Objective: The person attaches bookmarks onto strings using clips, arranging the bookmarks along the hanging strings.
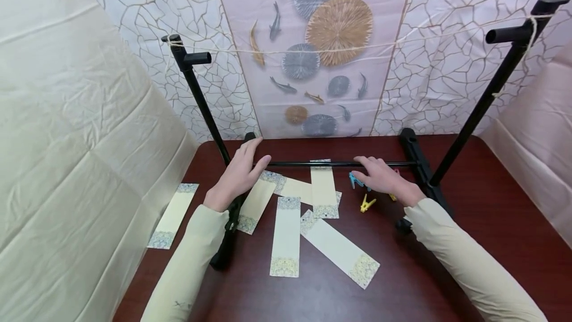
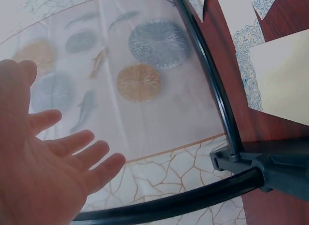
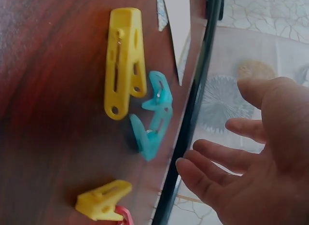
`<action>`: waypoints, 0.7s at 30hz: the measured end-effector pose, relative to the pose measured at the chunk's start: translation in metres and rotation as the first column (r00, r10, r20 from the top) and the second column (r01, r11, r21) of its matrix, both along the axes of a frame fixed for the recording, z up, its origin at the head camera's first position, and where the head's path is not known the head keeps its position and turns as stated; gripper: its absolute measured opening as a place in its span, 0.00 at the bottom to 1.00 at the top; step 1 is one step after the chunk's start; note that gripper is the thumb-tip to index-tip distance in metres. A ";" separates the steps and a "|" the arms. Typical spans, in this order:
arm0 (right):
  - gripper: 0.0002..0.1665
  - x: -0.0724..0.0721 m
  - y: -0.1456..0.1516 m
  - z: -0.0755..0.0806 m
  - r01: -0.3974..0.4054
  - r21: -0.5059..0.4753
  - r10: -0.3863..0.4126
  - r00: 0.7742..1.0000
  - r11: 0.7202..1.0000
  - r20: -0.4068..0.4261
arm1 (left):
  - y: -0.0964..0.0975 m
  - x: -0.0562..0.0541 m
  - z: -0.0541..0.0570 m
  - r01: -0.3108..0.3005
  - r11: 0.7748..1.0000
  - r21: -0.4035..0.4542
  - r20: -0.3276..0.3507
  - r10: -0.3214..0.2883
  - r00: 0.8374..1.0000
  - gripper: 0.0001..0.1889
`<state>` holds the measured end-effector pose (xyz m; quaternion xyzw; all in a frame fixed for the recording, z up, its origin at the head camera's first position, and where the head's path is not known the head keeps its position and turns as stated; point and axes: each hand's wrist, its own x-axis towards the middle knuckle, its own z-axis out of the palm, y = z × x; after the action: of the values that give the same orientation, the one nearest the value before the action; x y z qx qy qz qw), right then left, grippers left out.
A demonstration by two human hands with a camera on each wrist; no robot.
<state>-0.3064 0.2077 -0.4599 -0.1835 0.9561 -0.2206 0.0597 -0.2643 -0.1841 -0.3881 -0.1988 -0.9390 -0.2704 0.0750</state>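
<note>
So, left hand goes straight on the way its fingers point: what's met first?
Likely the pale pink backdrop printed with grey and gold discs: in the head view, the left hand points ahead and rightward toward it. Depth is unclear, though.

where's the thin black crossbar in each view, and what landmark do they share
Head: crossbar runs level, just below the picture's middle.
Left wrist: crossbar slants from the top, right of centre, down rightward.
Right wrist: crossbar slants from the top, right of centre, down to bottom centre.
Shared landmark: disc-printed panel.
</note>
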 end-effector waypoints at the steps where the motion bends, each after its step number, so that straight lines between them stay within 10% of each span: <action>1: 0.35 -0.001 -0.002 -0.002 -0.004 0.004 0.004 1.000 1.000 0.004 | -0.002 0.003 0.000 -0.003 1.000 0.011 -0.008 0.003 1.000 0.36; 11: 0.32 -0.005 -0.009 -0.016 -0.003 0.073 0.002 1.000 0.997 0.022 | -0.021 0.028 0.001 -0.019 0.986 0.168 -0.158 0.046 0.986 0.28; 21: 0.31 -0.003 -0.008 -0.017 -0.032 0.123 0.020 0.995 0.992 0.093 | -0.045 0.037 -0.004 0.004 0.948 0.319 -0.400 0.131 0.907 0.18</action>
<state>-0.3090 0.1999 -0.4773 -0.1816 0.9617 -0.1679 0.1179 -0.2272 -0.2287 -0.3917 -0.2065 -0.8526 -0.3643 0.3127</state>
